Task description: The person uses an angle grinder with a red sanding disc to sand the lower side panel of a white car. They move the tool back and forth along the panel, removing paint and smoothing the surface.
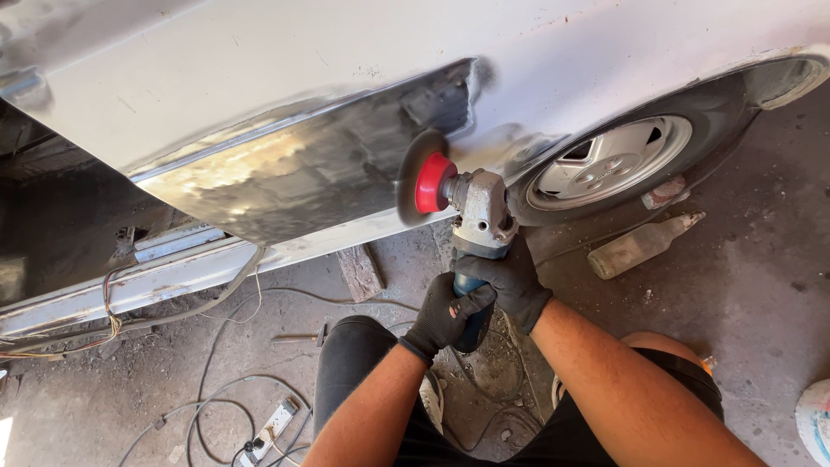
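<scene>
A dusty grey concrete floor [761,259] carries everything. A dirty plastic bottle [641,246] lies on its side at about three o'clock, near the car's wheel [610,163]. A short wooden block [360,271] rests near the centre. Grey cables [216,363] loop toward eight o'clock, ending at a white power strip [270,425].

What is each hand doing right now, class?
Left hand: closed around the angle grinder at its lower handle.
Right hand: closed around the grinder body, just behind the head.
</scene>
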